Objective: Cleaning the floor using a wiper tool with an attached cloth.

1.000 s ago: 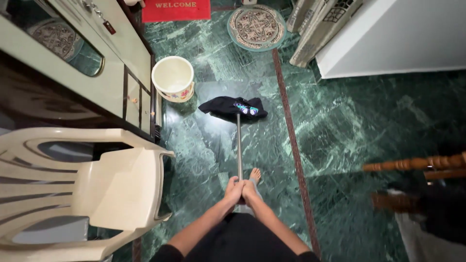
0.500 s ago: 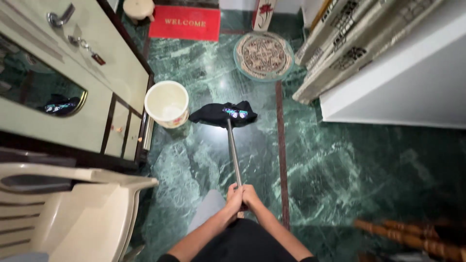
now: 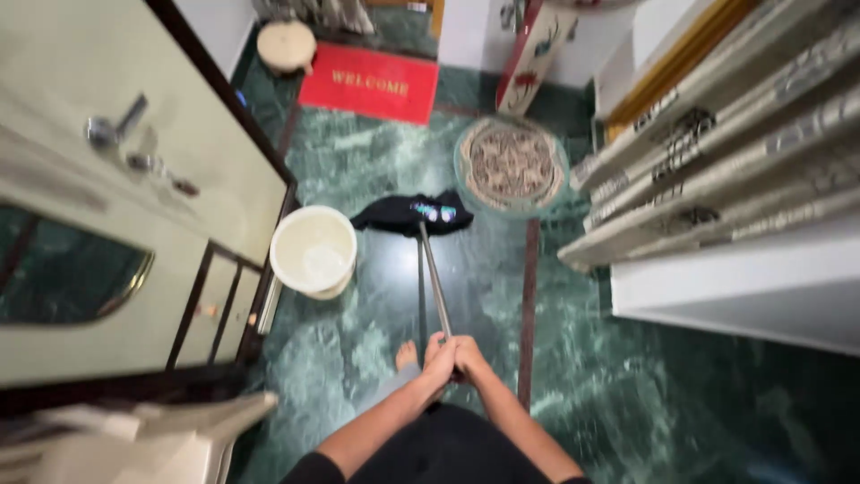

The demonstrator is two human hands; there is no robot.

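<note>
Gripping the mop handle (image 3: 434, 282) top end, left hand (image 3: 439, 358) and right hand (image 3: 468, 360) both closed round it; stiff light pole, limp dark cloth head (image 3: 408, 213) on floor (image 3: 376, 323) beside bucket (image 3: 313, 252), likely draggy.

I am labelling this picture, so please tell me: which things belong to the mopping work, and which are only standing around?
In use:
left hand and right hand, both gripping the mop handle
dark mop cloth on the green floor
cream bucket beside it

Standing around:
red doormat
round rug
plastic chair
cupboard
</note>
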